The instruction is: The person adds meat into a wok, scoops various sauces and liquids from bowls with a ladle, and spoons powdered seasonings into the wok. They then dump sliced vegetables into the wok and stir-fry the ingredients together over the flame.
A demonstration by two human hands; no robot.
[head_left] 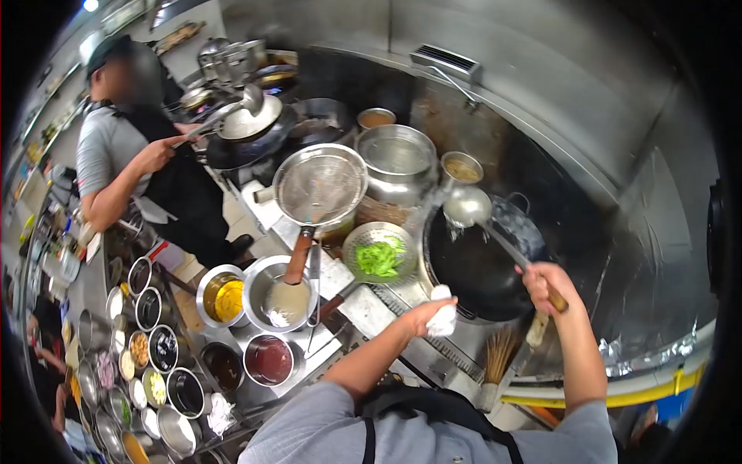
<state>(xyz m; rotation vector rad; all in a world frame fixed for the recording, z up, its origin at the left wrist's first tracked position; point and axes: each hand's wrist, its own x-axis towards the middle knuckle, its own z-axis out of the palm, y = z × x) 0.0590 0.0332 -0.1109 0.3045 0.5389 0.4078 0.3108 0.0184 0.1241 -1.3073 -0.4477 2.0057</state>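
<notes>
My right hand (pixel 547 284) is wrapped round the wooden handle of a metal ladle (pixel 467 207). The ladle's bowl is over the far left side of a dark wok (pixel 475 271), with a few drips under it. In my left hand (pixel 420 319) is a folded white cloth (pixel 441 315), held at the wok's near left edge. Chopped green vegetables (pixel 380 257) lie in a perforated strainer (pixel 354 267) left of the wok. A bamboo brush (pixel 501 354) stands just below the wok, near my right forearm.
A large mesh strainer (pixel 321 182) rests near a steel pot (pixel 396 158). Pots of yellow liquid (pixel 229 300) and red sauce (pixel 269 359) stand at left, beside several ingredient containers (pixel 164 348). A co-worker (pixel 147 155) holds another ladle over a wok farther left.
</notes>
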